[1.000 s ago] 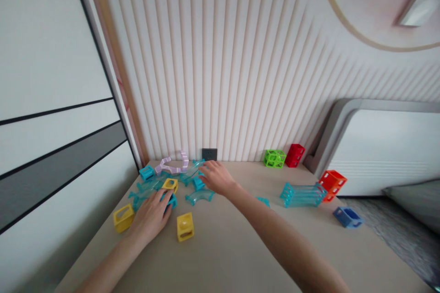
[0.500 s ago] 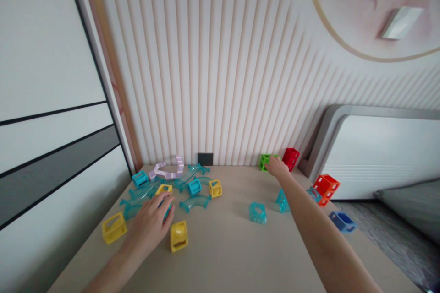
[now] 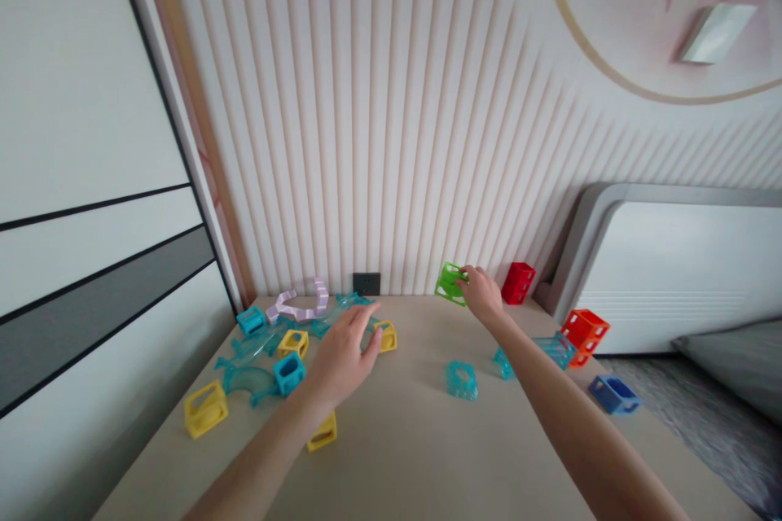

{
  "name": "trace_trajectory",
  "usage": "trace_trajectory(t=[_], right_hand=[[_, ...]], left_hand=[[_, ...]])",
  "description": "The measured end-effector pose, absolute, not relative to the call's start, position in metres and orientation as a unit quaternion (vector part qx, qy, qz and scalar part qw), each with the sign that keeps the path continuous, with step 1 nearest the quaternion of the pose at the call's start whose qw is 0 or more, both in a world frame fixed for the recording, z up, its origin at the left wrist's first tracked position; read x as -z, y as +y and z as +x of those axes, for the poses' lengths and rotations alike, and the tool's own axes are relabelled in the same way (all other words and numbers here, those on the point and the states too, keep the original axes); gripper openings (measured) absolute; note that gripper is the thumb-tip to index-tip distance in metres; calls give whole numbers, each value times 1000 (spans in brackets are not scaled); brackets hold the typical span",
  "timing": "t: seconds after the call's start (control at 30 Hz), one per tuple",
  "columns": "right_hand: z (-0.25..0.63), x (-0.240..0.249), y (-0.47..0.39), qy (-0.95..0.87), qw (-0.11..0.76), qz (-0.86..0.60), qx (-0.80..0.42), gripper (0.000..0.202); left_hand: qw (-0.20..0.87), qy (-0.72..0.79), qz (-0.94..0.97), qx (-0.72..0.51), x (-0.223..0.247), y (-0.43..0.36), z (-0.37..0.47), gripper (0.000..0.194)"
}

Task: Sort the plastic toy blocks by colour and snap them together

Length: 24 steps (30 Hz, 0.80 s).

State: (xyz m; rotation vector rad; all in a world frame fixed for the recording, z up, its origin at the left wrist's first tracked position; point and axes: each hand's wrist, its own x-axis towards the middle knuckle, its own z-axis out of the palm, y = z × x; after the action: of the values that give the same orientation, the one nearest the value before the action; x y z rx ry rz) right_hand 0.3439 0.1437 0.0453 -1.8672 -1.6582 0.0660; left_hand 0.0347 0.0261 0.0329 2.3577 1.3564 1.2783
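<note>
My right hand [image 3: 481, 293] pinches a green block frame [image 3: 450, 284], which is tilted and raised off the table near the wall. Over the middle-left of the table, my left hand [image 3: 347, 348] is open, with thumb and fingers apart and nothing in it. A yellow cube [image 3: 387, 337] lies just beyond its fingertips. Beneath the left forearm, another yellow block [image 3: 322, 432] is partly hidden. A blue-teal cube [image 3: 289, 374] sits left of the wrist, beside a yellow cube [image 3: 293, 343] and clear teal track pieces [image 3: 250, 380].
A larger yellow block [image 3: 206, 409] and lilac curved pieces [image 3: 299, 311] are at the left. On the right are a teal lattice piece [image 3: 461, 380], a red block [image 3: 518, 283], an orange-red block [image 3: 585, 335] and a blue block [image 3: 614, 395]. A ribbed wall [image 3: 403, 138] stands behind.
My right hand has lifted the green block and moved it left. My left hand has moved right and slightly up, away from the left yellow cube, uncovering the blue-teal cube.
</note>
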Motion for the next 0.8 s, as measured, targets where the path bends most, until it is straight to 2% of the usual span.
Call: trace_trajectory(t=[0.2,0.27,0.3,0.37,0.5,0.8], right_hand=[[265,-22,83,-612,518,-581,-140,51],[237,-9,59,-555,619,-462,-309,49],[226,-3,50,-537,628,-433,-359,46],[210,6,36,-526,636,-417,-381,39],[201,19,26,-563,642,-422,-303,29],[199,41,-5,-553,637,-410,-346,33]], left_hand=[[313,468,628,-537,-13,46,57,65],[352,437,612,-557,-8,41,61,63],[359,424,607,-568,-6,38,61,61],[353,417,595,-589,-4,31,59,55],[352,449,570,-591,-1,21,49,51],[444,419,570,-550,2,4,58,44]])
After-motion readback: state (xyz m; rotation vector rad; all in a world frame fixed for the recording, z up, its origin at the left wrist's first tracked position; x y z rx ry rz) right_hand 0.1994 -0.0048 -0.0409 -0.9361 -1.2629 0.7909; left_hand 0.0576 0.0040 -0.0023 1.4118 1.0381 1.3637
